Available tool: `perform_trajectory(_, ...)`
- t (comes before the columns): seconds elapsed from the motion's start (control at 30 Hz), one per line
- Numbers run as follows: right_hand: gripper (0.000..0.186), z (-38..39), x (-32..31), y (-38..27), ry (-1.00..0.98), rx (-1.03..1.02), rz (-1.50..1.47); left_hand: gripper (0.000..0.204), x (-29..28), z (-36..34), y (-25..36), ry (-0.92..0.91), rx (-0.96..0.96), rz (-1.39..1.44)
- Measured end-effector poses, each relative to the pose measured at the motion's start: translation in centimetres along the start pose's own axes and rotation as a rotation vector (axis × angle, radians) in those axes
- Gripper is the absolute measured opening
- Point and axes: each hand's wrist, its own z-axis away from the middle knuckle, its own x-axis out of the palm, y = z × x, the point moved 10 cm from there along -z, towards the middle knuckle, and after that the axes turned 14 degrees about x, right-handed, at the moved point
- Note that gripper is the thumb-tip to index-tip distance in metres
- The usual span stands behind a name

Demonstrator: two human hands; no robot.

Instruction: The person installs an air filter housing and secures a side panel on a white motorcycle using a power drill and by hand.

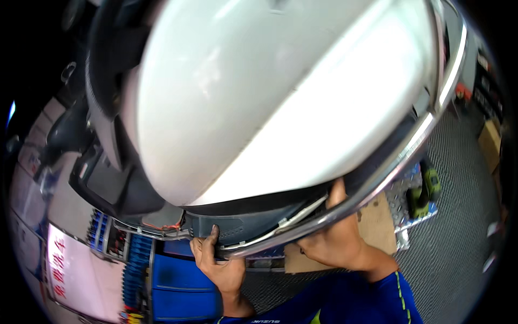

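Observation:
In front of me stands a large two-tone, light grey and white seat-like body (259, 108), apparently part of a scooter. A chrome-edged rail (388, 167) curves round its right and near side. Below the body's near edge lies a dark plastic panel (229, 229) with small raised marks. My left hand (218, 267) grips this panel's lower edge beside the rail's end, thumb on top and other fingers bent at the side. My right hand (337, 243) holds the rail from beneath. One digit reaches up between rail and body; its other fingers are mostly hidden.
A blue tool chest (183, 289) and a rack of blue-handled tools (137, 270) stand at lower left, beside a white sign board (81, 275). To the right, a green-and-black power tool (426, 189) lies near cardboard (377, 224) on the ribbed floor mat (453, 216).

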Motion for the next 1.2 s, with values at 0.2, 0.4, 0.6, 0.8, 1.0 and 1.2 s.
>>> perform_trajectory(0.2, 0.125, -0.2, 1.8, 1.4, -0.182, 0.082, -0.23, 0.054, -0.1, 0.1, -0.3, -0.012, -0.068, -0.039)
perform_trajectory(0.4, 0.113, 0.2, 0.8, 3.7, -0.139, 0.145, -0.355, 0.057, -0.3, 0.6, -0.6, 0.002, -0.094, -0.003)
perform_trajectory(0.6, 0.102, -0.1, 0.6, 3.5, -0.148, 0.099, -0.441, 0.056, -0.2, 0.4, -0.6, 0.002, -0.069, -0.002)
perform_trajectory(0.8, 0.102, -0.7, 0.6, 3.3, -0.127, 0.11, -0.347, 0.057, -0.4, 0.4, -0.8, -0.001, -0.08, -0.001)
perform_trajectory(1.0, 0.128, 1.0, -0.8, 6.2, -0.005, 0.401, -0.197, 0.059, -0.2, -0.2, -0.8, 0.022, -0.038, 0.017)
perform_trajectory(1.2, 0.122, 3.0, -2.2, 7.9, 0.048, 0.24, 0.112, 0.062, -0.6, -0.6, -0.1, 0.041, -0.025, -0.026)
